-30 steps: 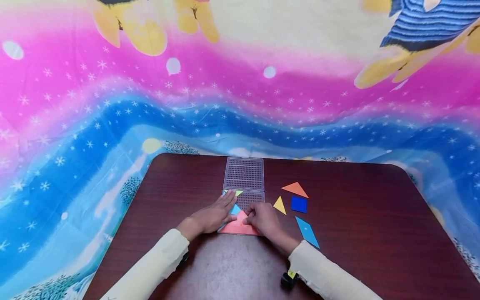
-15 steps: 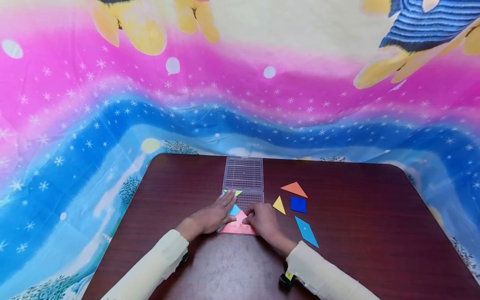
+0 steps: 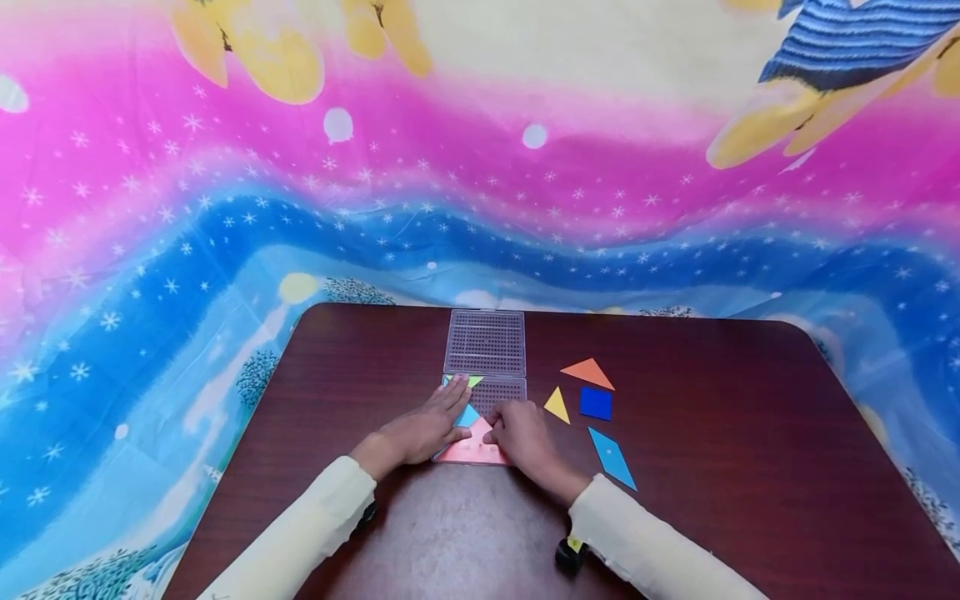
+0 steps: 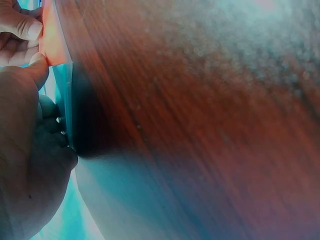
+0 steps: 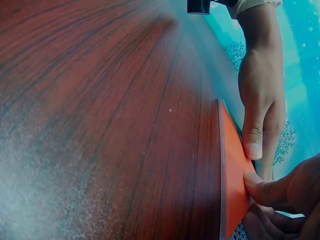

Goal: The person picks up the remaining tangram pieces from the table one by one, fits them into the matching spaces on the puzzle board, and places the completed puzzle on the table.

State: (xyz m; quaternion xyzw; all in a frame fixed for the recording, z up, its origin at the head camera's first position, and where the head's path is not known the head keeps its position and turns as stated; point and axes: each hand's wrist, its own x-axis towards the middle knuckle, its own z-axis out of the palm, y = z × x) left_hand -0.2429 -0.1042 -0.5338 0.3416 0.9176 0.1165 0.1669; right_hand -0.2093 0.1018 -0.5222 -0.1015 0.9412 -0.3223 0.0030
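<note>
A hinged, grid-patterned tangram case (image 3: 486, 343) lies unfolded on the table. In its near half are a salmon-red triangle (image 3: 472, 452), a light-blue piece (image 3: 468, 415) and a yellow-green piece (image 3: 476, 381), all partly covered by hands. My left hand (image 3: 420, 427) lies along the case's left side, fingers extended over the pieces and thumb on the red triangle. Curled fingers and thumb of my right hand (image 3: 531, 440) hold the red triangle's right edge. The right wrist view shows that thumb on the triangle's face (image 5: 233, 175); its fingers' contact is partly hidden.
Right of the case lie an orange triangle (image 3: 591, 373), a yellow triangle (image 3: 557, 406), a dark-blue square (image 3: 596, 403) and a blue parallelogram (image 3: 612, 457). A patterned cloth (image 3: 450, 217) hangs behind the brown table (image 3: 720, 467).
Both hands stay on the pieces with hardly any movement; my right hand's fingers shift very slightly. The whole head view has moved a little. The loose pieces lie as before.
</note>
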